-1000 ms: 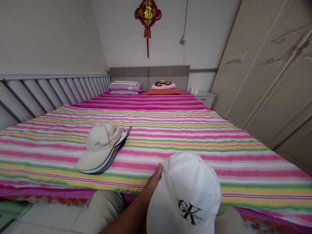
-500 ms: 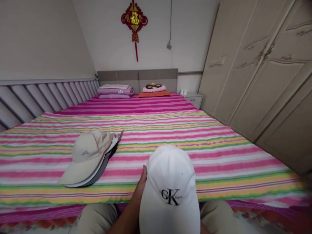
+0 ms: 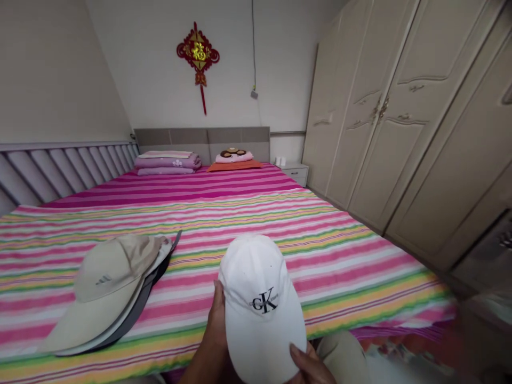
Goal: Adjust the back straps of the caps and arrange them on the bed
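Note:
A white baseball cap (image 3: 250, 266) with a dark "CK" logo is held over the near edge of the bed, its brim toward me. My left hand (image 3: 217, 316) grips the cap's left side, with most of its fingers hidden beneath. On the right edge of the brim, my right hand (image 3: 310, 365) has its thumb on top and its other fingers out of sight underneath. Off to the left lies a stack of nested caps (image 3: 108, 274), a beige one on top with a white and a dark grey brim showing below.
The bed has a striped sheet (image 3: 336, 272). Folded purple bedding (image 3: 168, 163) and an orange pillow (image 3: 236, 166) are near the headboard (image 3: 172, 137). A nightstand (image 3: 296, 173) and tall wardrobe (image 3: 360, 122) stand at right; a slatted rail (image 3: 80, 165) runs along the left.
My right hand has come into view and now holds the brim. The white cap has turned slightly and sits farther from me. My view has swung right and up, shifting the scene left.

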`<control>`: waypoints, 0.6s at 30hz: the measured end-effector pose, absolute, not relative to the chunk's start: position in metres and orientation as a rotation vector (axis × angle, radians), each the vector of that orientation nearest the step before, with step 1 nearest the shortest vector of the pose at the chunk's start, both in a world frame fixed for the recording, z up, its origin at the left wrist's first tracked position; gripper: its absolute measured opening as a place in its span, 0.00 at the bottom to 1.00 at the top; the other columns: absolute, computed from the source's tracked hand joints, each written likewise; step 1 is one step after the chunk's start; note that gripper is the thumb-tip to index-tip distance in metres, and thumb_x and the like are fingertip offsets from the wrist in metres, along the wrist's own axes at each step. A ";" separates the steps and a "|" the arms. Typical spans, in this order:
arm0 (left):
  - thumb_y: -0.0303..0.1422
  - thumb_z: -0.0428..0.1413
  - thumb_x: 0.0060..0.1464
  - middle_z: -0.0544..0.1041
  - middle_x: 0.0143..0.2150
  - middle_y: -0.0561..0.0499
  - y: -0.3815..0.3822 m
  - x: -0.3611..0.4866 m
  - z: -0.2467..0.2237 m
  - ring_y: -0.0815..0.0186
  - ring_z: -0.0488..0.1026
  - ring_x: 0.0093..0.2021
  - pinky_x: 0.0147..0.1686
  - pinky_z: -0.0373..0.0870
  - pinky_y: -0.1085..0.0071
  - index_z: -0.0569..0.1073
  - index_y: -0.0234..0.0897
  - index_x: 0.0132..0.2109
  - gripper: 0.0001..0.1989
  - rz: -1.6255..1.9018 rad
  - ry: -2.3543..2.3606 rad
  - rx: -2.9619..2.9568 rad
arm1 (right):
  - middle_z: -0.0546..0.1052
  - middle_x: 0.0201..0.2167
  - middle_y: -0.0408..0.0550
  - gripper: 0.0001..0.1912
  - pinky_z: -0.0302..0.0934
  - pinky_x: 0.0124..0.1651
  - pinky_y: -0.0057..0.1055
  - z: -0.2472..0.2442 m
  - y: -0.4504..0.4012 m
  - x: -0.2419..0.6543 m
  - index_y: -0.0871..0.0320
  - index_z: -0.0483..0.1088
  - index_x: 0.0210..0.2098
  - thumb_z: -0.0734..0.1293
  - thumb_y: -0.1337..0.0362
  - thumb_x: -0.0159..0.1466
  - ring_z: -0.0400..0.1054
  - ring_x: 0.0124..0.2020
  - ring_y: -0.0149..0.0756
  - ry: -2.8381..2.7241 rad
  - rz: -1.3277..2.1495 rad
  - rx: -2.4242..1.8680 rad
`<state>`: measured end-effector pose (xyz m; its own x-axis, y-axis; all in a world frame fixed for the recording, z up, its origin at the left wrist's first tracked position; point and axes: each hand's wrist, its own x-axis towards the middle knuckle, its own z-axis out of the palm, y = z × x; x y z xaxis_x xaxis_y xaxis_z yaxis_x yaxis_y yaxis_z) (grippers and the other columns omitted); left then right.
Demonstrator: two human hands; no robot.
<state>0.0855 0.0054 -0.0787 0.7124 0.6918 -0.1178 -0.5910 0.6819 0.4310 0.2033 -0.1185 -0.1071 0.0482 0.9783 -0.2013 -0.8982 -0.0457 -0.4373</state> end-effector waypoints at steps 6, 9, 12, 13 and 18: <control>0.43 0.47 0.53 0.71 0.49 0.43 0.010 0.074 -0.108 0.58 0.65 0.52 0.54 0.53 0.58 0.71 0.38 0.45 0.18 1.016 0.514 0.404 | 0.76 0.40 0.50 0.22 0.63 0.45 0.36 -0.083 -0.087 0.279 0.57 0.69 0.45 0.71 0.68 0.49 0.70 0.40 0.40 -0.239 1.296 -0.637; 0.41 0.49 0.52 0.73 0.46 0.42 0.001 0.059 -0.125 0.56 0.67 0.50 0.52 0.56 0.57 0.73 0.38 0.41 0.16 1.013 0.671 0.440 | 0.78 0.34 0.49 0.21 0.66 0.38 0.31 -0.080 -0.065 0.328 0.60 0.70 0.42 0.71 0.71 0.47 0.71 0.35 0.37 -0.236 1.166 -0.735; 0.38 0.52 0.50 0.74 0.44 0.42 -0.008 0.042 -0.137 0.54 0.68 0.49 0.50 0.57 0.55 0.73 0.38 0.40 0.13 1.024 0.789 0.475 | 0.78 0.31 0.47 0.17 0.67 0.35 0.28 -0.081 -0.047 0.369 0.61 0.69 0.41 0.68 0.73 0.50 0.72 0.31 0.34 -0.187 1.113 -0.777; 0.38 0.52 0.50 0.75 0.44 0.42 -0.011 0.037 -0.139 0.54 0.68 0.48 0.50 0.57 0.55 0.73 0.38 0.40 0.12 1.026 0.819 0.482 | 0.78 0.30 0.46 0.16 0.67 0.35 0.27 -0.082 -0.043 0.380 0.61 0.69 0.41 0.66 0.74 0.52 0.72 0.31 0.32 -0.174 1.102 -0.782; 0.37 0.53 0.49 0.74 0.45 0.41 -0.018 0.025 -0.144 0.54 0.68 0.48 0.50 0.57 0.55 0.71 0.36 0.42 0.14 1.003 0.876 0.548 | 0.77 0.24 0.43 0.12 0.67 0.32 0.23 -0.092 -0.034 0.413 0.61 0.68 0.38 0.60 0.77 0.57 0.71 0.26 0.29 -0.080 1.073 -0.863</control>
